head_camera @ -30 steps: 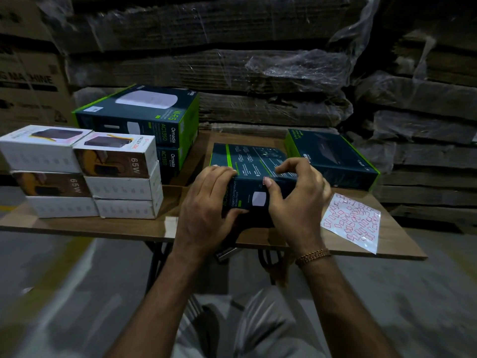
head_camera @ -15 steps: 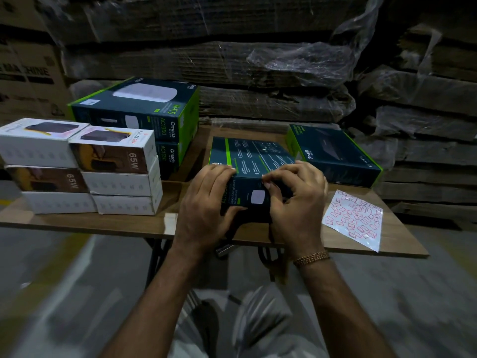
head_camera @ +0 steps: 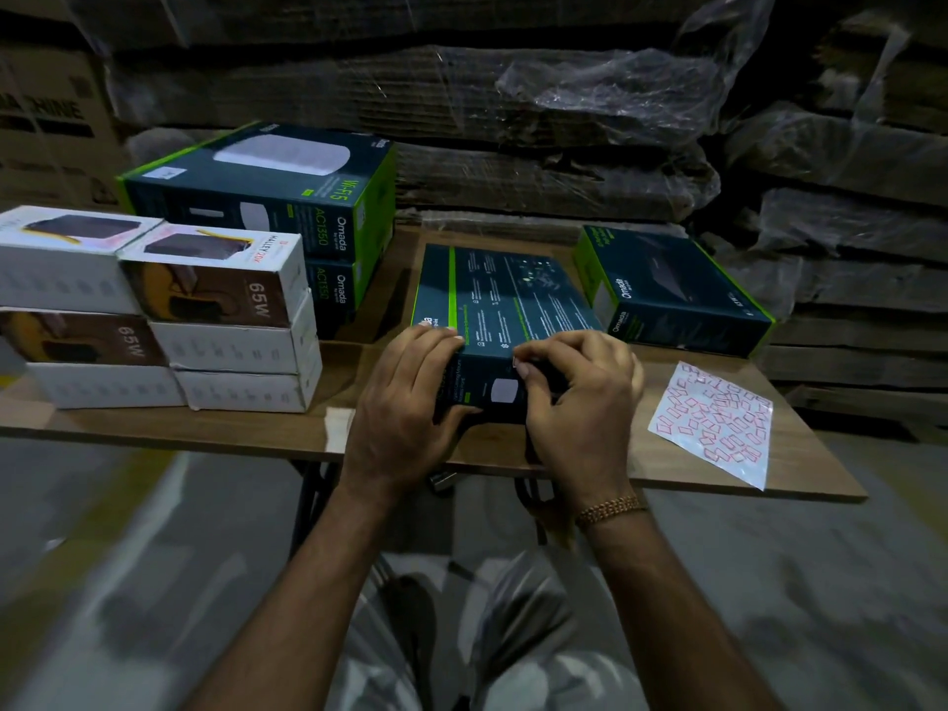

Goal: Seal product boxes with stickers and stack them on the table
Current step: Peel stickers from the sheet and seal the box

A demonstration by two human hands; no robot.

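Observation:
A dark teal product box (head_camera: pixel 505 295) with a green stripe lies flat on the wooden table (head_camera: pixel 800 469), its near end facing me. My left hand (head_camera: pixel 405 402) grips the box's near left corner, fingers curled over the top edge. My right hand (head_camera: pixel 579 397) has its fingertips curled onto the near top edge, thumb against the front flap; any sticker under them is hidden. A sticker sheet (head_camera: pixel 715 420) with several red-outlined stickers lies to the right of my right hand.
Two stacked teal boxes (head_camera: pixel 267 197) stand at the back left. In front of them sit stacked white 65W boxes (head_camera: pixel 215 310). Another teal box (head_camera: pixel 672 289) lies at the back right. Plastic-wrapped cardboard stacks (head_camera: pixel 564 120) rise behind the table.
My right fingers have curled down tighter onto the box's near top edge. My left hand and the box have stayed put; the view has shifted slightly.

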